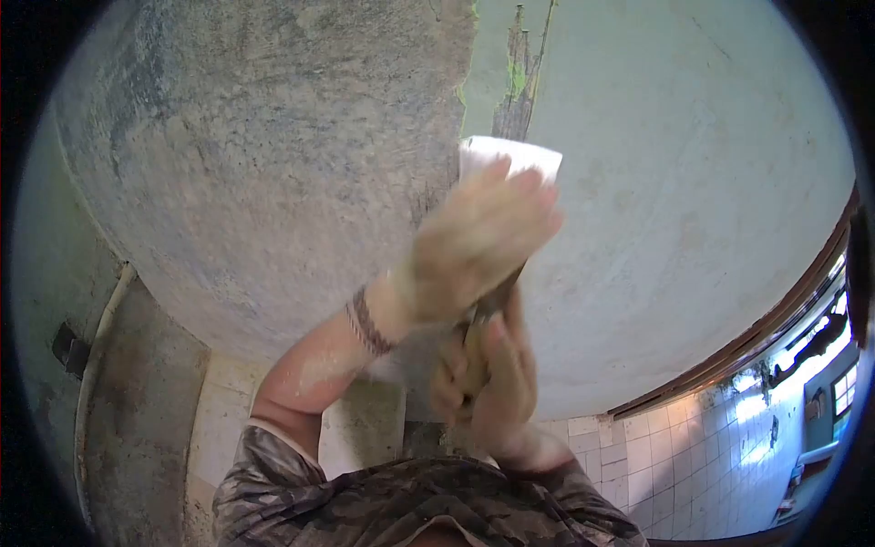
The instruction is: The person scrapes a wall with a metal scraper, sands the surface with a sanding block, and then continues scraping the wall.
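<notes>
My left hand (483, 232), with a braided band on its wrist, is raised and blurred by motion. Its fingertips lie over a white flat piece (512, 153) at the wall, beside the seam between bare grey plaster and pale green paint. Below it, my right hand (497, 374) is wrapped round the handle of a tool (476, 360). The tool's upper part runs up behind my left hand, where most of it is hidden. Whether the white piece belongs to the tool cannot be made out.
Rough grey plaster (273, 164) fills the left, and pale green wall (674, 182) the right. A damaged strip (516, 82) runs up between them. A pipe (96, 356) stands at far left. White tiles (674, 456) and a window (843, 392) show at lower right.
</notes>
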### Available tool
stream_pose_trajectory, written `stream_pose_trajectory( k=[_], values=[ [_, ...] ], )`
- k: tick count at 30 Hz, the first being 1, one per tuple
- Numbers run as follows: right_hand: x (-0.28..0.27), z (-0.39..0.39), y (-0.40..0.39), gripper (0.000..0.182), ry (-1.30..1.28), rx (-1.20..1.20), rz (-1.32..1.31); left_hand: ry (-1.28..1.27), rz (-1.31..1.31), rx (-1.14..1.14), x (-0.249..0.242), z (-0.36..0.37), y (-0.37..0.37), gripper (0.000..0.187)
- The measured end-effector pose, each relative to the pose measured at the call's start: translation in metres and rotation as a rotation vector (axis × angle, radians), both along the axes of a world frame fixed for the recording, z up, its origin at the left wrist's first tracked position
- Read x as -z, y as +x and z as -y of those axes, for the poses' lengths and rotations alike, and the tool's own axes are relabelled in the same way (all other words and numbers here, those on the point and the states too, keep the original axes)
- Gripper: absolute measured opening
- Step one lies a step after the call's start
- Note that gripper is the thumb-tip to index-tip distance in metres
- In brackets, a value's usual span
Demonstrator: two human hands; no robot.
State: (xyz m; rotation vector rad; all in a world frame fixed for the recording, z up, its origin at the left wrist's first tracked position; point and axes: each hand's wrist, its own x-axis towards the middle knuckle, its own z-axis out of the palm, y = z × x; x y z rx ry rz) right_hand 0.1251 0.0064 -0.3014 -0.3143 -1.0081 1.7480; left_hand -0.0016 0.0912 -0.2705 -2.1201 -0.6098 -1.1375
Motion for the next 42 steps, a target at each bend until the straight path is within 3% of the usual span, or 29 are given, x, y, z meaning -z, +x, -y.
stream_pose_trajectory(
  k=[2,5,8,11,13,17,22,26,28,32,38,42],
  values=[
    [-0.014,0.003,0.000,0.059,-0.056,-0.030,-0.099,0.124,0.090,0.060,-0.035,-0.001,0.005,0.026],
    [-0.009,0.006,0.001,0.058,0.023,-0.047,-0.156,0.009,0.077,0.035,-0.021,0.012,0.005,0.025],
    [0.000,0.007,0.005,0.057,0.027,-0.051,-0.088,0.076,0.098,0.035,0.001,0.008,0.010,0.025],
    [-0.032,0.011,0.010,0.057,-0.069,-0.013,-0.007,0.128,0.110,0.055,-0.033,-0.002,0.011,0.025],
    [-0.040,0.012,0.009,0.058,-0.066,-0.079,-0.116,0.096,0.082,0.037,-0.031,0.001,0.008,0.029],
    [0.000,0.004,0.017,0.055,-0.014,-0.047,0.064,0.033,0.073,0.042,0.000,0.010,0.013,0.033],
    [-0.051,0.013,0.015,0.052,-0.053,-0.062,-0.064,0.132,0.109,0.026,-0.037,-0.001,0.017,0.029],
    [-0.011,0.006,0.020,0.051,-0.030,-0.081,-0.085,0.016,0.067,-0.046,-0.005,0.012,0.020,0.029],
    [-0.003,0.006,0.022,0.049,-0.005,-0.058,-0.027,0.090,0.112,0.002,-0.013,0.002,0.020,0.028],
    [-0.042,0.005,0.014,0.048,-0.084,-0.058,-0.080,0.167,0.183,0.079,-0.053,0.000,0.023,0.026],
    [-0.013,0.005,0.015,0.045,0.088,0.029,0.054,0.147,0.132,0.022,-0.014,0.000,0.023,0.032],
    [-0.047,0.010,0.012,0.042,0.061,0.028,-0.001,0.168,0.201,0.094,-0.052,0.000,0.023,0.026]
  ],
)
